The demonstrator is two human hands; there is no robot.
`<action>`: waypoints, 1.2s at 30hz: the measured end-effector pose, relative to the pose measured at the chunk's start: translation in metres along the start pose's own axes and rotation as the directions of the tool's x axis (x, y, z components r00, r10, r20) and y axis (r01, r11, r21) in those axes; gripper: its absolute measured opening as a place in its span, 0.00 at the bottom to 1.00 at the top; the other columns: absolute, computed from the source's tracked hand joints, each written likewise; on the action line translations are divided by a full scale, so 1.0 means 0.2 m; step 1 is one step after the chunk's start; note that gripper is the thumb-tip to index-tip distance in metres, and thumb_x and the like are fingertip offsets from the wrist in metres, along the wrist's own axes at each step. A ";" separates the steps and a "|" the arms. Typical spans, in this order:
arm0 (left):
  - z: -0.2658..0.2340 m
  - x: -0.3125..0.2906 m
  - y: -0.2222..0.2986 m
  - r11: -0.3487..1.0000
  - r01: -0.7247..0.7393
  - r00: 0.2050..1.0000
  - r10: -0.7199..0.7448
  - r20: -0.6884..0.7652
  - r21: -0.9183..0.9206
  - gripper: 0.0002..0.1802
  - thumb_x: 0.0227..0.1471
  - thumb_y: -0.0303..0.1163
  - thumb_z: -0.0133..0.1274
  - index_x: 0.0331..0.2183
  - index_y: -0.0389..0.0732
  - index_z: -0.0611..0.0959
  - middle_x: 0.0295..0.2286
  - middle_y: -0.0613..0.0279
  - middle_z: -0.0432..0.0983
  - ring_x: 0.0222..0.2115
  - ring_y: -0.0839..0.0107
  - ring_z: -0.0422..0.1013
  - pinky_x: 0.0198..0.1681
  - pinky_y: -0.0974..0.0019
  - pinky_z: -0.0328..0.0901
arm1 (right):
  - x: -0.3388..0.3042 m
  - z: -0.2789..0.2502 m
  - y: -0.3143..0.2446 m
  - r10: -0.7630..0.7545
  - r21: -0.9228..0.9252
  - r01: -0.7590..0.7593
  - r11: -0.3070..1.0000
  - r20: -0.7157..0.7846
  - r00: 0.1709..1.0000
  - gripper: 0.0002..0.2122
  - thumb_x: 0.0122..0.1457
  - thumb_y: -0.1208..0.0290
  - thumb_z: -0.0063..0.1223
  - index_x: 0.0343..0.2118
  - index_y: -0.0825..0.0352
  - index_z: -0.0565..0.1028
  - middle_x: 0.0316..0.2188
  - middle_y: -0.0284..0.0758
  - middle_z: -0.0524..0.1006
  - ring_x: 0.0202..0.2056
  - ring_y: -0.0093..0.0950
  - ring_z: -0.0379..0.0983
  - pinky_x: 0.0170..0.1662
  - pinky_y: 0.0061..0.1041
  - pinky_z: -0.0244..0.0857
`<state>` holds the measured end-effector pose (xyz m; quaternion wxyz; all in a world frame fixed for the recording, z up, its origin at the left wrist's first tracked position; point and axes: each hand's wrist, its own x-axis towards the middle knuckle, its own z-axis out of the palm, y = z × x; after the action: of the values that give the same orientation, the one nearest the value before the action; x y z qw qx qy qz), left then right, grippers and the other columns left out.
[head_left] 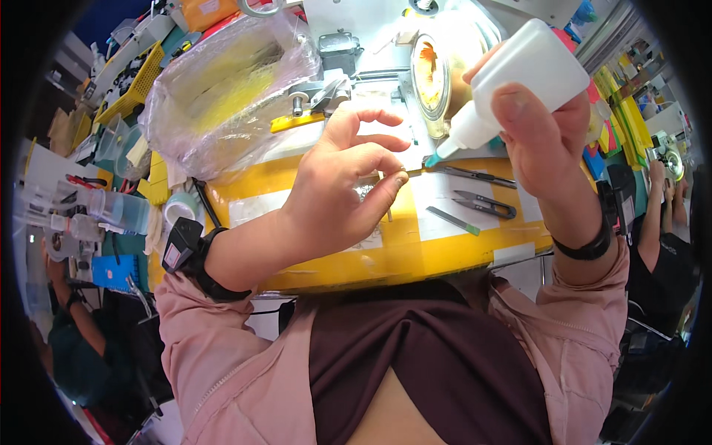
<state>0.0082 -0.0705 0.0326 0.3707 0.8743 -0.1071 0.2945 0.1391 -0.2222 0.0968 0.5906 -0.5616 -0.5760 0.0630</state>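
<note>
My right hand (pixel 545 141) is wrapped round a white squeeze bottle (pixel 538 67), tilted so that its teal tip (pixel 432 159) points down to the left. That tip sits close to the pinched thumb and forefinger of my left hand (pixel 334 178). Something small and thin seems to be between those fingertips; its kind is too small to tell. The other left fingers are curled and apart. Right of the left fingertips lie dark tweezers (pixel 480 176), thread snips (pixel 486 205) and a slim grey-green strip (pixel 454 221) on the yellow and white work surface (pixel 404 256).
A bulky clear plastic bag (pixel 230 96) takes up the back left. Behind the bottle is an oval-framed piece (pixel 430 74) with orange patches. A tape roll (pixel 180 209) stands left of my left wrist. Other people (pixel 656 222) work at both sides.
</note>
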 end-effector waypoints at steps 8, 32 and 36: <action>-0.01 0.00 0.01 0.997 0.079 0.997 -0.078 0.030 -0.026 0.03 0.39 0.19 0.53 0.22 0.37 0.76 0.39 0.52 0.62 0.35 0.66 0.71 0.39 0.68 0.64 | 0.03 0.01 0.02 -0.023 -0.094 0.031 0.995 0.091 0.996 0.07 0.50 0.73 0.49 0.30 0.72 0.72 0.27 0.37 0.74 0.27 0.19 0.68 0.31 0.17 0.62; 0.02 0.00 0.03 0.998 0.002 0.998 0.003 -0.062 0.070 0.08 0.33 0.14 0.53 0.19 0.36 0.73 0.38 0.50 0.64 0.33 0.63 0.73 0.31 0.70 0.68 | -0.44 -0.61 0.12 0.061 0.052 -0.033 0.998 -0.787 0.615 0.10 0.51 0.69 0.47 0.31 0.71 0.68 0.21 0.33 0.68 0.17 0.18 0.60 0.18 0.16 0.52; 0.03 0.01 0.03 0.994 -0.065 0.993 0.074 -0.097 0.089 0.07 0.34 0.14 0.53 0.20 0.35 0.75 0.38 0.49 0.63 0.34 0.61 0.73 0.31 0.70 0.69 | -0.44 -0.86 0.07 -0.022 -0.004 0.034 0.999 -0.829 0.558 0.07 0.51 0.71 0.48 0.29 0.70 0.69 0.17 0.30 0.68 0.14 0.16 0.58 0.17 0.14 0.50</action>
<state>0.0090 -0.0786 0.0339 0.3275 0.8691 -0.1062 0.3551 0.2478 -0.3813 0.0838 0.7964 -0.5124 -0.2396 -0.2140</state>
